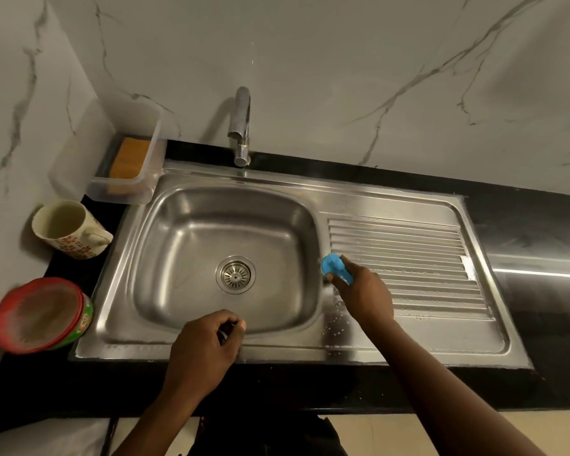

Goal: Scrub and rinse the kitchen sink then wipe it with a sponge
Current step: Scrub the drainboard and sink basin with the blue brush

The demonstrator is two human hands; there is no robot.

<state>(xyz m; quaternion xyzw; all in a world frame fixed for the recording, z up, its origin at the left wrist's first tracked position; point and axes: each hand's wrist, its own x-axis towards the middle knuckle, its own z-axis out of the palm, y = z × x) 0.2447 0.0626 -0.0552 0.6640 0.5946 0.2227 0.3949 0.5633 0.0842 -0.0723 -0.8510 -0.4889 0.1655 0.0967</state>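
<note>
our right hand [362, 291] grips the blue scrubber [334, 266] at the basin's [185, 251] 3 o'clock edge, beside the drainboard [425, 258]. our left hand [204, 343] hovers at the sink's [293, 348] 6 o'clock rim, fingers curled on nothing we can see.

The sink [211, 232] is brushed steel, the tap [242, 126] polished chrome, the counter [540, 225] glossy black stone, the brush [334, 266] blue plastic.

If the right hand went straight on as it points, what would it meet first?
Probably the stainless steel sink basin's right rim, just ahead of the round blue scrubbing brush the right hand grips; depth is unclear.
</note>
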